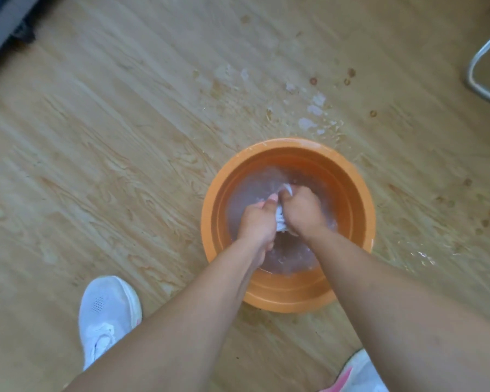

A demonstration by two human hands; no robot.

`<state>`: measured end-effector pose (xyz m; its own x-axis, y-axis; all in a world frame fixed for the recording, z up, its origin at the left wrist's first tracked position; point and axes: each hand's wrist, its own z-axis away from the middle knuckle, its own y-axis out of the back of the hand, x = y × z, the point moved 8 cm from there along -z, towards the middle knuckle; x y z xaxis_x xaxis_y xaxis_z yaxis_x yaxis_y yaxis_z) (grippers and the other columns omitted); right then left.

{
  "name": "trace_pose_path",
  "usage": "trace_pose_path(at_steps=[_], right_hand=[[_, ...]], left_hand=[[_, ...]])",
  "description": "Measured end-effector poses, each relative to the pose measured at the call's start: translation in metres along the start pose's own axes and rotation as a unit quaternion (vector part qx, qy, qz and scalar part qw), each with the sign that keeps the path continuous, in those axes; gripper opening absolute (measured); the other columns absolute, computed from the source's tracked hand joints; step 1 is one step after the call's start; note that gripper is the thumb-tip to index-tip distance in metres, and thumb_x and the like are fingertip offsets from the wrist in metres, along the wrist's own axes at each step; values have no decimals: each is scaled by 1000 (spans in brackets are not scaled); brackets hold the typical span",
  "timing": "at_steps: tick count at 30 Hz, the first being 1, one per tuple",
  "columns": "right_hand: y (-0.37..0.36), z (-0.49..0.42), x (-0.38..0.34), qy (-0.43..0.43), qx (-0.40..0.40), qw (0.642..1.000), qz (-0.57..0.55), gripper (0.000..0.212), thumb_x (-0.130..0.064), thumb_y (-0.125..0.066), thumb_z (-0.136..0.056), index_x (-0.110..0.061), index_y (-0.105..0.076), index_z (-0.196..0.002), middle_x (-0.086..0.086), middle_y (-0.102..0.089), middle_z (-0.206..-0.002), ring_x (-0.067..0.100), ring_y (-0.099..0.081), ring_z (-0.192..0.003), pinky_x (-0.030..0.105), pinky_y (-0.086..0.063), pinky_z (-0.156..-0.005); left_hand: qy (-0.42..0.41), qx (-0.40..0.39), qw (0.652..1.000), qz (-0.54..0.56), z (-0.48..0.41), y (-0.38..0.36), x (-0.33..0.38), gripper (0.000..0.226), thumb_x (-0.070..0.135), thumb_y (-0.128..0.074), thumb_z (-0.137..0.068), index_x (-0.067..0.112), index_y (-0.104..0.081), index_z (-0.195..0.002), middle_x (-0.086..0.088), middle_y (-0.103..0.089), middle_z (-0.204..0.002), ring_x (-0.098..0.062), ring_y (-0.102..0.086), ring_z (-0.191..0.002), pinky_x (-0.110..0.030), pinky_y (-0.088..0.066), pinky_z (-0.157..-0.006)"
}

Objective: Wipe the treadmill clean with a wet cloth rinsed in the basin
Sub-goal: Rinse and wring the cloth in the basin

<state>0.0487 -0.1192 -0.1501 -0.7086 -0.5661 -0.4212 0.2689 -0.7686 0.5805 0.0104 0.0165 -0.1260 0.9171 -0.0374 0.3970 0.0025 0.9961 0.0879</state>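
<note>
I look down at an orange plastic basin (287, 295) on a wood-patterned floor (96, 137), partly filled with cloudy water. Both of my hands are inside it, side by side. My left hand (259, 222) and right hand (301, 212) are each closed into a fist around a small white cloth (281, 219), which shows only as a bunched strip squeezed between them, with a corner poking out above the right hand's knuckles. The cloth sits just at the water's surface, near the middle of the basin. I judge it soft, limp and heavy with water, slippery when soaked, best gripped as a tight wad at both ends for wringing. Splashes and puddles (311, 108) mark the floor beyond the basin. My white sneaker (108, 315) stands to the left.
</note>
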Motion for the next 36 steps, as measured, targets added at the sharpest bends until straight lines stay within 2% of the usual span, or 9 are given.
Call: trace_pose_path(at_steps=[7,11,15,18,21,23,26,32,36], right_hand=[[46,26,-11,52,38,998,5,35,-49,-53,-104,-17,-65,-108,5,-72,-101,30,-66,-97,42,-49,-83],[45,73,-9,52,50,991,-109,33,-47,-57,-105,-21,-61,-85,-5,-66,-80,21,-60,-78,39,-45,-74],[-2,95,3,-104,-123,892,-423,20,-38,-74,-98,-20,-73,-108,3,-75,-93,18,-69,-81,32,-52,-75],[5,81,16,-112,-61,921,-367,10,-19,-63,-105,-14,-70,-109,8,-73,-93,21,-66,-85,32,-52,-76],[15,70,15,-89,-42,955,-281,19,-25,-55,-109,-15,-71,-106,9,-77,-99,21,-69,-87,38,-55,-81],[13,66,11,-85,-79,940,-320,19,-23,-57,-108,-15,-73,-105,13,-79,-103,25,-71,-91,48,-57,-94],[13,61,8,-57,-98,935,-337,17,-26,-60,-103,-15,-74,-106,14,-79,-105,30,-75,-97,53,-54,-101],[17,36,7,60,-6,996,60,22,-17,-48,-100,-24,-46,-121,18,-64,-120,43,-61,-116,48,-49,-97],[11,32,8,26,22,999,41,25,-11,-56,-90,-23,-57,-112,18,-56,-126,41,-58,-113,42,-41,-95]], left_hand=[[-239,189,904,-301,53,61,41,23,34,-58,-104,11,-55,-111,-13,-68,-109,-36,-63,-105,-42,-46,-86],[-262,168,908,-280,62,48,40,21,35,-51,-106,15,-55,-113,-10,-70,-103,-37,-65,-100,-48,-51,-84],[-315,23,898,-308,95,-12,24,50,26,-39,-101,25,-39,-152,-3,-63,-130,-26,-59,-120,-45,-49,-100],[-340,63,869,-354,117,-12,14,51,13,-43,-91,28,-55,-139,7,-62,-113,-22,-55,-109,-38,-43,-95],[-288,158,918,-223,80,28,15,21,13,-52,-101,21,-63,-116,8,-59,-106,-25,-61,-105,-44,-48,-97],[-143,52,983,-106,41,25,11,32,47,-53,-105,23,-59,-124,3,-66,-117,-24,-68,-107,-47,-56,-95],[14,-101,994,28,13,-1,-7,39,58,-55,-101,25,-67,-118,-1,-76,-100,-17,-72,-80,-30,-56,-61],[-190,42,939,-285,8,-13,9,20,22,-54,-104,16,-49,-122,-9,-58,-117,-34,-60,-98,-40,-43,-77],[-251,82,916,-301,21,-27,22,37,3,-47,-96,11,-45,-132,-15,-40,-132,-44,-56,-108,-50,-43,-85]])
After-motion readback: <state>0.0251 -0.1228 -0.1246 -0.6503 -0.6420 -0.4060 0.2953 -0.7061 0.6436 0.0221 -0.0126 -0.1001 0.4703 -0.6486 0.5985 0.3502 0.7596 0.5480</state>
